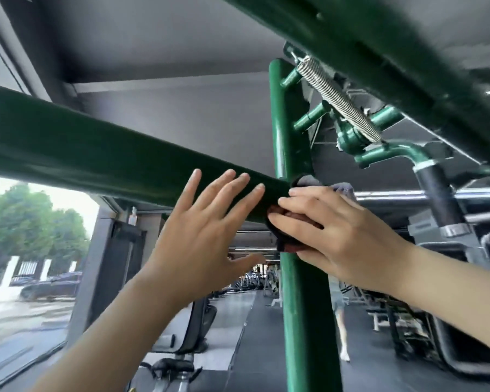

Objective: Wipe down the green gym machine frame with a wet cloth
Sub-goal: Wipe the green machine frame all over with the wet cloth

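The green gym machine frame fills the view: a thick horizontal bar (pixel 68 148) runs from the left to a vertical post (pixel 303 306). At their joint my right hand (pixel 337 230) presses a dark, greyish cloth (pixel 280 239) around the post, fingers curled over it. A bit of cloth (pixel 309 181) shows above the fingers. My left hand (pixel 204 239) is raised just left of the joint with fingers spread and straight, fingertips in front of the horizontal bar; contact with it is unclear.
A steel spring (pixel 340 100) and green pegs (pixel 311 117) sit on the frame above right, under a slanting green beam (pixel 379 52). A padded black handle (pixel 441 193) hangs at right. Other gym machines and a person (pixel 340 312) stand beyond; windows at left.
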Tool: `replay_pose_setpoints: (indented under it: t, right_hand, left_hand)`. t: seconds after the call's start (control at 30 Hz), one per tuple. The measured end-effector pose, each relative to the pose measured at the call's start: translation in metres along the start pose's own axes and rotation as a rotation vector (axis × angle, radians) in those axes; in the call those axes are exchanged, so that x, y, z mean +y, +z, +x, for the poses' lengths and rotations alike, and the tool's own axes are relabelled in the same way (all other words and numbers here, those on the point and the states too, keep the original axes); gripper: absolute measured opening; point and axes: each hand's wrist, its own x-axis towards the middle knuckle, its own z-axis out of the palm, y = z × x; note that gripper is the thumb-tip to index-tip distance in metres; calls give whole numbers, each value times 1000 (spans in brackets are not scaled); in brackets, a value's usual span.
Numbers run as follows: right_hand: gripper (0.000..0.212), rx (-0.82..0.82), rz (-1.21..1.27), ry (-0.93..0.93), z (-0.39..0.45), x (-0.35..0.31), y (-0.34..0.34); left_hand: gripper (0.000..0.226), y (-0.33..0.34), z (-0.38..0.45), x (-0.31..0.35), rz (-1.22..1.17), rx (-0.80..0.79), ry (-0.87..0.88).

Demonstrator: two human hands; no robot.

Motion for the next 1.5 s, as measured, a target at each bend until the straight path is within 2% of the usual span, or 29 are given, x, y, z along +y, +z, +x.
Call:
replay_pose_setpoints:
  t: [0.13, 0.23, 0.33, 0.57, 0.67, 0.73, 0.83, 0.9, 1.07, 1.17, 1.27, 1.37, 1.5]
  right_hand:
    - [53, -67, 1, 88, -51, 18, 1]
    - [61, -108, -19, 85, -74, 26, 10]
    - [58, -92, -5, 77, -86, 32, 21]
    - [54, -50, -89, 50, -67, 66, 40]
    - [49, 13, -103, 122, -40, 88, 51]
    - [44, -6, -80, 131, -37, 92, 65]
    - [45, -123, -31, 22, -56, 72, 88]
    - [48, -137, -42, -47, -75, 54, 92]
    - [44, -110, -60, -122, -94, 58, 72]
    - [51, -61, -95, -95, -86, 73, 43]
    - [47, -24, -147, -58, -76, 88, 5]
    - [41, -30, -182, -5, -75, 104, -26]
    - [47, -82, -268, 0, -79, 129, -56]
  left_hand:
    - [90, 18, 14, 27, 28, -53, -23]
    - [88, 32, 20, 40, 58, -80, -32]
    - [87, 43, 27, 51, 57, -90, -38]
    - [94, 67, 69, 73, 19, 21, -53]
    - [102, 73, 79, 73, 17, 42, -78]
    - [104, 76, 80, 72, 22, 38, -79]
    - [108, 82, 72, 71, 23, -4, -60]
    - [113, 86, 64, 73, 32, -26, -21]
    - [115, 73, 64, 86, 24, 59, 66]
    - [110, 54, 85, 92, -2, 132, 64]
    - [106, 30, 110, 96, 14, 199, 84]
    - [104, 9, 129, 101, 15, 273, 115]
    - [94, -13, 145, 102, 51, 350, 140]
